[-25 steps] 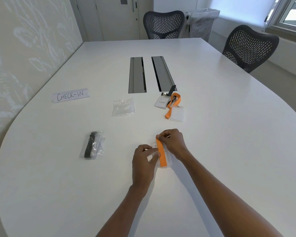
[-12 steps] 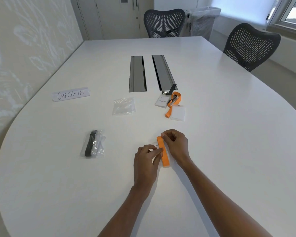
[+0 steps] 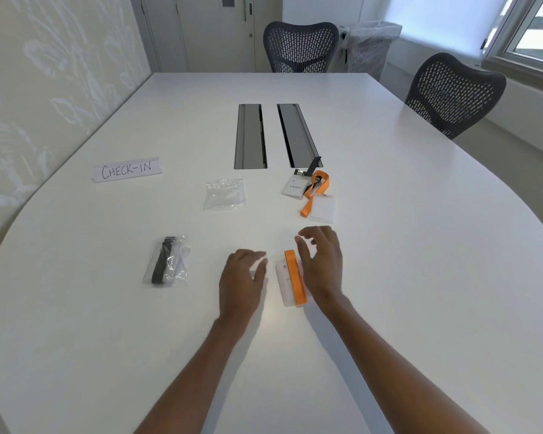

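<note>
Since the folded orange lanyard (image 3: 295,278) lies on its clear badge holder (image 3: 282,278) on the table (image 3: 420,245), between the two hands, the bundle looks light, limp and slippery (the strap would likely unfold). Pinching strap and sleeve together at mid-length seems safest. The left hand (image 3: 243,277) and right hand (image 3: 322,264) hover just beside it, fingers loosely spread, holding nothing. Counted: three badge holders, two orange lanyards, two plastic bags (image 3: 224,195), one CHECK-IN sign (image 3: 127,170).
</note>
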Available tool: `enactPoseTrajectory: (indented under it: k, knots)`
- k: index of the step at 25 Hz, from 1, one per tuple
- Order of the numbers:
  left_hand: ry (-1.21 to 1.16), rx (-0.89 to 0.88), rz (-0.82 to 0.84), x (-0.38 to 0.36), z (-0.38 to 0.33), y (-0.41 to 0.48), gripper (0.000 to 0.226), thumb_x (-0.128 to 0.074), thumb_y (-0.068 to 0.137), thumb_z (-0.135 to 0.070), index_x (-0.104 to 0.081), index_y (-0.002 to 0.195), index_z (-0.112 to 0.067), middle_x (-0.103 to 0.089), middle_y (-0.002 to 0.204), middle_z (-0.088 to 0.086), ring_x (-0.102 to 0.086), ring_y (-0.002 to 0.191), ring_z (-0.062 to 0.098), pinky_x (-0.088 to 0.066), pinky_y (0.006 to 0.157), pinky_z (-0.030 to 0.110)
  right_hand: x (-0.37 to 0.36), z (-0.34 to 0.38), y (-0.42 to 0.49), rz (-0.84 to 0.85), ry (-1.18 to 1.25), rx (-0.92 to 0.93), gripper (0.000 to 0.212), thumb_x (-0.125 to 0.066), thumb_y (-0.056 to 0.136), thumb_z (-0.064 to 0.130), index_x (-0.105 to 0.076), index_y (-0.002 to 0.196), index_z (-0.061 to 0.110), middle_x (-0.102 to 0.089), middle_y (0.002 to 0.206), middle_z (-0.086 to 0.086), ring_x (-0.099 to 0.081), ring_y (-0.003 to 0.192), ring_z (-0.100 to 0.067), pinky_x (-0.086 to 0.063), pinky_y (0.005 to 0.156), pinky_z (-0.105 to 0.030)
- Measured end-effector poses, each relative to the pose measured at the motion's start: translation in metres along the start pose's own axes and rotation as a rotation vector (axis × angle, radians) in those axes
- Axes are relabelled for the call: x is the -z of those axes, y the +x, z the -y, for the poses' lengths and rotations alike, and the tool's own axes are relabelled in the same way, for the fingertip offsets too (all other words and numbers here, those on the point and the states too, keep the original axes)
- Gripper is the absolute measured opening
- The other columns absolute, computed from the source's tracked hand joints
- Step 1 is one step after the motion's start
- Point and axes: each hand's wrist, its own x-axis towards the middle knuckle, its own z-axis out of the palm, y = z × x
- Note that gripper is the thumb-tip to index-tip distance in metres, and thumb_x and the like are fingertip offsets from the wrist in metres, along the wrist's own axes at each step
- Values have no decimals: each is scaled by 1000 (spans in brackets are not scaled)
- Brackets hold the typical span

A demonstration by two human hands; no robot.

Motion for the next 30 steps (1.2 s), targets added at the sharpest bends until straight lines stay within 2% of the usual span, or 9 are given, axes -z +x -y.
enactPoseTrajectory:
  k: [3,5,10,14,17,21,24,27,30]
  knots:
    - [194,39,35,8,32,38,29,-62,101,-19,-72,128,-12,-69,127,6,-61,120,27,-50,102,39,-22,30,7,91,-70,225,4,-64,102,18,-68,102,18,-63,101,5,-61,91,-15,-50,76,-28]
    - [330,47,80,6,48,51,36,-58,103,-20,-65,137,-6,-62,143,14,-54,135,32,-45,113,44,-42,46,18,173,-100,272,5,-63,103,17,-68,103,16,-65,100,3,-61,87,-15,-52,73,-30]
    - [458,32,130,-4,56,49,45,-45,107,-24,-51,149,-7,-47,159,17,-38,151,33,-30,125,42,-90,52,72,328,-28,-42,13,-60,94,11,-72,95,11,-73,94,-2,-67,86,-20,-55,75,-35]
    - [484,21,98,-5,56,48,44,-47,106,-23,-53,147,-6,-49,158,17,-41,150,32,-32,124,42,-125,38,110,351,8,-268,15,-58,89,10,-71,91,2,-75,91,-9,-72,90,-31,-59,77,-42]
    - [508,15,78,-7,54,46,43,-47,105,-22,-55,145,-7,-52,155,17,-45,147,33,-35,122,43,-149,33,136,361,-27,-306,25,-64,94,18,-69,103,-5,-73,102,-16,-69,101,-35,-58,85,-43]
    - [551,7,62,-8,51,48,41,-48,102,-21,-57,140,-7,-56,150,17,-48,143,32,-39,119,43,-180,34,162,396,-141,-349,32,-64,98,30,-54,80,5,-58,82,-7,-60,88,-30,-51,67,-36]
    - [567,-1,49,-8,50,49,36,-49,101,-20,-59,134,-9,-59,145,16,-51,139,33,-42,115,44,-202,38,174,409,-256,-384,26,-65,97,35,-58,97,10,-69,111,-12,-68,105,-35,-59,88,-42]
    - [570,-3,34,-9,51,50,33,-47,102,-20,-59,131,-10,-59,143,15,-51,138,32,-42,115,44,-218,42,181,398,-349,-417,12,-66,93,18,-58,100,14,-70,117,-8,-68,110,-33,-57,96,-40]
    - [577,-4,34,-10,51,50,32,-46,102,-20,-58,131,-11,-58,144,14,-49,139,31,-41,115,44,-226,39,184,369,-319,-466,14,-62,85,4,-55,92,14,-70,111,-8,-69,107,-32,-57,97,-41]
